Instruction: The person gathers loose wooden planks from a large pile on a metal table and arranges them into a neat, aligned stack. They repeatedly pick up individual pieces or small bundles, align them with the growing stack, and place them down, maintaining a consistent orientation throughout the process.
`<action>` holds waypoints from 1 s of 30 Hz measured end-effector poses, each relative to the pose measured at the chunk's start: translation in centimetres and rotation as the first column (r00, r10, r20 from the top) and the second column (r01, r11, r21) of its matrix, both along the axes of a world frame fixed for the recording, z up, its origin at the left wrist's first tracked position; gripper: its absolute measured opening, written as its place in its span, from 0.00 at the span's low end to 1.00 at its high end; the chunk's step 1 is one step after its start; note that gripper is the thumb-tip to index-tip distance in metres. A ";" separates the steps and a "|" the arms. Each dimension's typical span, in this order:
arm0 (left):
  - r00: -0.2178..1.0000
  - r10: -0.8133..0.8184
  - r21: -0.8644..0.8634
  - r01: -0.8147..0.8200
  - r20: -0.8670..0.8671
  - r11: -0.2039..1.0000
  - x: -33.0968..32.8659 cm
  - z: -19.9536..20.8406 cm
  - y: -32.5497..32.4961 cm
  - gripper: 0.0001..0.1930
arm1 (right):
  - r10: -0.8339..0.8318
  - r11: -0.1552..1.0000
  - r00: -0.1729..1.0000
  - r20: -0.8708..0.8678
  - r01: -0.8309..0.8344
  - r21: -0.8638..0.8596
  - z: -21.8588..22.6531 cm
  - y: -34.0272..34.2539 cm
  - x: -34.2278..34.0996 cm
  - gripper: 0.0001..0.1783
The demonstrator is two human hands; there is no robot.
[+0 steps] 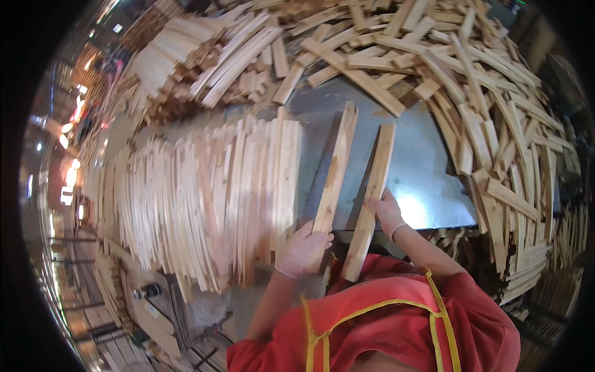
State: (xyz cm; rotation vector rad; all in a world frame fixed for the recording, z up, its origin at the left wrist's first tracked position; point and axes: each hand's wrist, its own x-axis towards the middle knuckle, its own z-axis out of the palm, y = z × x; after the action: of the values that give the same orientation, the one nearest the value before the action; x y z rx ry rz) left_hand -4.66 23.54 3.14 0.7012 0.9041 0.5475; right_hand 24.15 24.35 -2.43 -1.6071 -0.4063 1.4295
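Observation:
My left hand [304, 250], in a pale glove, is closed around the lower part of a wooden slat [335, 170] that points away from me. Another wooden slat [375, 186] is gripped near its middle by my right hand [385, 212], also gloved. The two slats are apart and nearly parallel, tilted slightly to the right, above the metal tabletop [427, 167]. Left of my left hand lies a wide row of slats [204, 192] set side by side, their ends uneven.
A loose heap of slats [458, 68] covers the table's far and right sides. At the far left, more slats are stacked in a bundle [176, 53]. The table's near edge runs just in front of my body. Below it on the left stands a metal frame [176, 316].

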 end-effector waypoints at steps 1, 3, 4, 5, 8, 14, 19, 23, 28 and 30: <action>0.997 0.050 -0.036 -0.049 0.050 0.998 -1.3 0.4 -0.5 0.33 | 0.182 0.982 0.978 0.104 -0.175 -0.073 2.0 1.5 -1.3 0.24; 0.979 0.166 -0.065 -0.159 0.115 0.985 -2.6 0.7 -1.3 0.31 | 0.526 0.847 0.805 0.273 -0.467 -0.254 6.0 3.9 -4.5 0.25; 0.974 0.186 -0.057 -0.180 0.130 0.982 -2.2 0.7 -1.0 0.31 | 0.594 0.794 0.704 0.390 -0.592 -0.139 1.9 4.7 -5.3 0.28; 0.966 0.214 -0.056 -0.208 0.144 0.976 -1.8 0.5 -1.0 0.31 | 0.642 0.693 0.612 0.462 -0.721 -0.008 -0.1 6.0 -6.9 0.31; 0.962 0.250 0.024 -0.254 0.112 0.967 0.2 1.3 -0.1 0.28 | 0.814 0.562 0.576 0.072 -0.814 0.148 -5.3 9.8 -8.7 0.39; 0.694 0.203 0.443 0.184 -0.691 0.878 3.0 4.0 1.0 0.35 | 0.435 0.900 0.579 -0.690 -0.316 0.302 2.3 3.4 -5.4 0.43; 0.695 0.003 0.567 0.584 -0.719 0.581 5.5 5.3 1.3 0.37 | 0.397 0.914 0.643 -0.655 -0.212 0.347 3.3 -1.1 -2.0 0.33; 0.708 0.051 0.568 0.519 -0.705 0.639 4.6 4.1 1.7 0.36 | 0.310 0.938 0.588 -0.747 -0.061 0.341 2.9 -3.0 -0.3 0.31; 0.564 0.294 0.636 0.675 -0.772 0.375 2.8 0.1 2.6 0.36 | 0.505 0.746 0.848 0.159 -0.522 0.413 2.0 -6.9 1.7 0.20; 0.469 0.317 0.564 0.724 -0.824 0.396 2.5 0.8 3.7 0.42 | 0.244 0.451 0.496 0.833 -0.819 0.356 -3.8 -8.8 3.0 0.24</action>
State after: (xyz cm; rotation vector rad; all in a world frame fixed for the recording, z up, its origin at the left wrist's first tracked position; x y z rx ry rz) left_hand -2.13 27.26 3.95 2.3369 1.3890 0.3149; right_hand 27.12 15.52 -6.23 -1.2333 -1.9378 0.7827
